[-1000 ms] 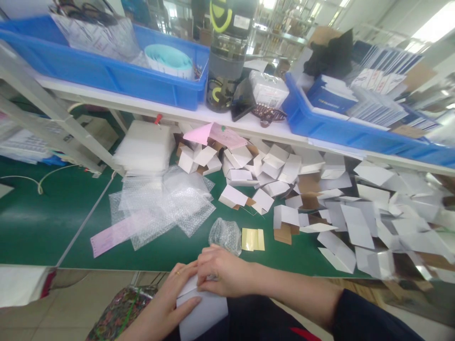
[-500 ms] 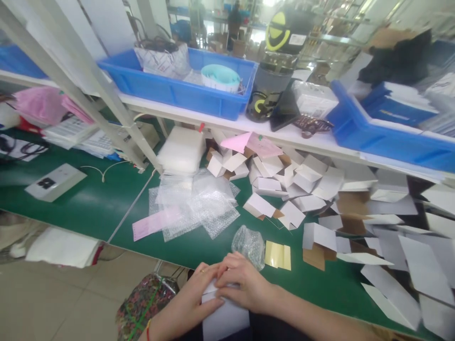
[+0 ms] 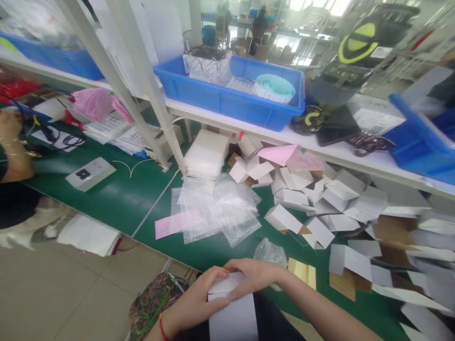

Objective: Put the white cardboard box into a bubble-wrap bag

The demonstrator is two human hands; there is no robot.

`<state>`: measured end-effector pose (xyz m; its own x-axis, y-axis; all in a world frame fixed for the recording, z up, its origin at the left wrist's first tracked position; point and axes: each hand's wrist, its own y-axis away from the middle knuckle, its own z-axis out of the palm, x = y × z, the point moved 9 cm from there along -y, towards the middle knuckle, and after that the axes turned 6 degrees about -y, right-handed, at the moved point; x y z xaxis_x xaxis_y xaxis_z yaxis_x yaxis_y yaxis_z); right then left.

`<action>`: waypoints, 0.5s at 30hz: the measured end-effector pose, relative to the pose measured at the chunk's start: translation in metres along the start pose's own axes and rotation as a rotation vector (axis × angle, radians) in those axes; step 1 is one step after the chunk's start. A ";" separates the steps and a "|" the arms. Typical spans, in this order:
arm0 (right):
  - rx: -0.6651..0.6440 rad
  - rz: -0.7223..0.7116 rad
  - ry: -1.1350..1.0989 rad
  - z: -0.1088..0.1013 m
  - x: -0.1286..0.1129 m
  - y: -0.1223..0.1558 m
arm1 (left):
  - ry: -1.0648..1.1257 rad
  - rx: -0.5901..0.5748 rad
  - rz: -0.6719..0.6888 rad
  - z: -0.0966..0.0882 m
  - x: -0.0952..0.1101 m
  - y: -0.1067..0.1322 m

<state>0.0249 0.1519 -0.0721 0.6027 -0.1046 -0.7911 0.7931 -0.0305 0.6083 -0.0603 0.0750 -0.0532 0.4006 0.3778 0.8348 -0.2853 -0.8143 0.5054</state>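
Low in the middle, a white cardboard box (image 3: 232,319) rests close to my body with its lid end facing up the view. My left hand (image 3: 208,296) wraps around the box's left side, thumb lying across the top. From the right, my right hand (image 3: 250,279) curls over the lid end, fingers and thumb on the box. Just beyond the right wrist lies a clear bubble-wrap pouch (image 3: 270,255), partly hidden by the forearm. Beside it are yellow paper pieces (image 3: 302,272).
Bubble-wrap sheets (image 3: 227,203) and a pink slip (image 3: 172,226) lie mid-table. Many folded white boxes (image 3: 302,199) crowd the right. A blue bin (image 3: 227,97) stands on the shelf above. Another person's arm (image 3: 14,147) shows at far left, near a white box (image 3: 90,174).
The view has swung left, so the bench appears shifted right and the other person's arm comes in. My hands have spread slightly, showing more of the box's lid.
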 end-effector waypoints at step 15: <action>0.682 0.085 0.161 -0.020 0.054 -0.136 | -0.537 0.638 -0.591 -0.272 -0.277 -0.043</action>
<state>-0.0491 0.1702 -0.1987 0.7070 0.0123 -0.7071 0.5429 -0.6503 0.5315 -0.3959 0.1251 -0.2467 0.7090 0.6756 0.2022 0.5386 -0.7039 0.4631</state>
